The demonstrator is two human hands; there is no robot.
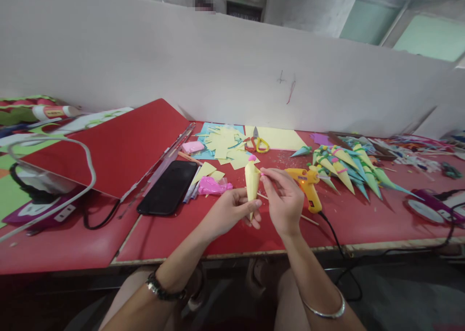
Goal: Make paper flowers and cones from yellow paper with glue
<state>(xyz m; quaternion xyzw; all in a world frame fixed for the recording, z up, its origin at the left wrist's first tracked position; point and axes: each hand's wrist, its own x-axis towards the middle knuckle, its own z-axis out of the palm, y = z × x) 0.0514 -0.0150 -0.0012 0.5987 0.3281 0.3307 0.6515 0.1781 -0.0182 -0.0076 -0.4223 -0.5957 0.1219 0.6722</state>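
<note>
Between my hands a pale yellow paper cone (252,182) points downward, with a pink ball (252,158) at its top. My left hand (232,210) is wrapped round the lower part of the cone. The fingers of my right hand (281,195) pinch a small pink piece (262,173) against the cone's upper right side. Just right of my right hand lies a yellow glue gun (309,188). Left of my left hand is a bag of pink clay (212,186).
A black phone (169,188) and a red board (119,142) lie left. Behind are yellow paper scraps (221,142) and scissors (258,143). Several finished cones (345,169) are piled right. Power strips (39,207) and cords sit at both sides of the red table (218,244).
</note>
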